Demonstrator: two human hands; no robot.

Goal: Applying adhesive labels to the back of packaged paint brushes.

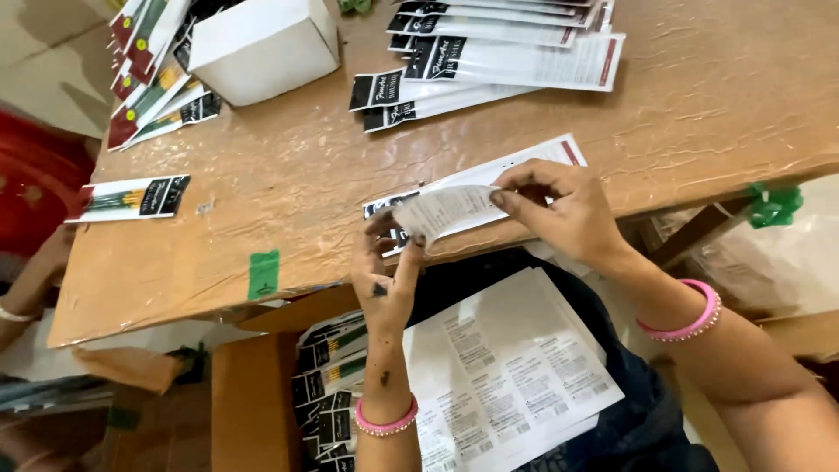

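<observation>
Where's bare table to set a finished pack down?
The right stretch of the table, beside the pack pile, is bare. So is the middle, between the white box and the hands. The far-left corner is crowded with packs.

Matt paper label (447,210); glossy plastic packet (489,179); table (699,96) w/ shiny wrinkled brown tape.

Both hands (384,271) (559,210) pinching a white label (446,210), perhaps over a packet (516,170)

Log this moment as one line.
left hand: pinching small white paper label | right hand: gripping label's far end | beneath: long white-and-black brush packet on brown table
</observation>
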